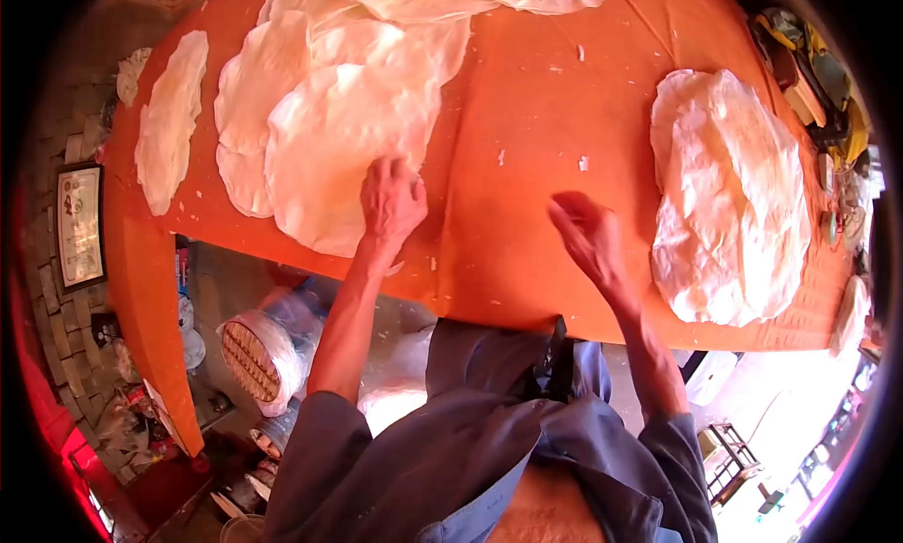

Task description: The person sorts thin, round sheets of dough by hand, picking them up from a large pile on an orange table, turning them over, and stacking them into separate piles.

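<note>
Thin, pale, round flatbreads point(329, 134) lie overlapping on an orange-covered table point(517, 242). My left hand point(393, 203) is closed over the lower right edge of the nearest one; whether it pinches the bread is hidden under the fingers. My right hand point(588, 228) is slightly blurred above the bare orange cover, its fingers curled together, and no item shows in it. To its right sits a thick pile of wrinkled flatbreads point(729, 200), apart from the hand.
Another flatbread point(171, 125) lies by the table's left edge. Below stands a plastic-wrapped cylinder point(252, 360). A framed paper point(80, 225) is against the brick at left. Assorted items point(814, 73) crowd the right end. Small crumbs dot the cover.
</note>
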A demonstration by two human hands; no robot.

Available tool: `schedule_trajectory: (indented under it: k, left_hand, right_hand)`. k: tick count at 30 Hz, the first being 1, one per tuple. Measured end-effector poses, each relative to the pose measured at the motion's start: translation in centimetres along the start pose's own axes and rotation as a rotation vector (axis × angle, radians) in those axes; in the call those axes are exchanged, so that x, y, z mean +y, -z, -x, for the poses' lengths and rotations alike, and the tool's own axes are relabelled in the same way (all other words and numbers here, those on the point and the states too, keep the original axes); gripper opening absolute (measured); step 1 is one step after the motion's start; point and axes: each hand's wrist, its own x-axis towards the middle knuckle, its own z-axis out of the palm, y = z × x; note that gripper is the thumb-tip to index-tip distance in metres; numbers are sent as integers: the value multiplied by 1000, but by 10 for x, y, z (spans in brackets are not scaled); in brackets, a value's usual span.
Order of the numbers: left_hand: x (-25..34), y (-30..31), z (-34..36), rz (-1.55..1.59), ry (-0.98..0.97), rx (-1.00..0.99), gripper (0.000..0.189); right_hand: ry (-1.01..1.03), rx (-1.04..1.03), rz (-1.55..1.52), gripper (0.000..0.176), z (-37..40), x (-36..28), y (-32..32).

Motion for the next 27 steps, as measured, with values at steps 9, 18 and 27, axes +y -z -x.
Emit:
schedule_trajectory:
  k: [9,18,27]
  left_hand:
    - [-76,44,2,1082,583,59,14]
    - [-61,62,1,1171,507,-91,10]
    - [14,39,19,1186,474,-505,11]
  right_hand:
    - [-341,-326,-704,39,-136,-4,-131]
    - [-359,-204,-436,36,-170,-57,-178]
    - [-327,-42,-508,32,-98,-28,-98]
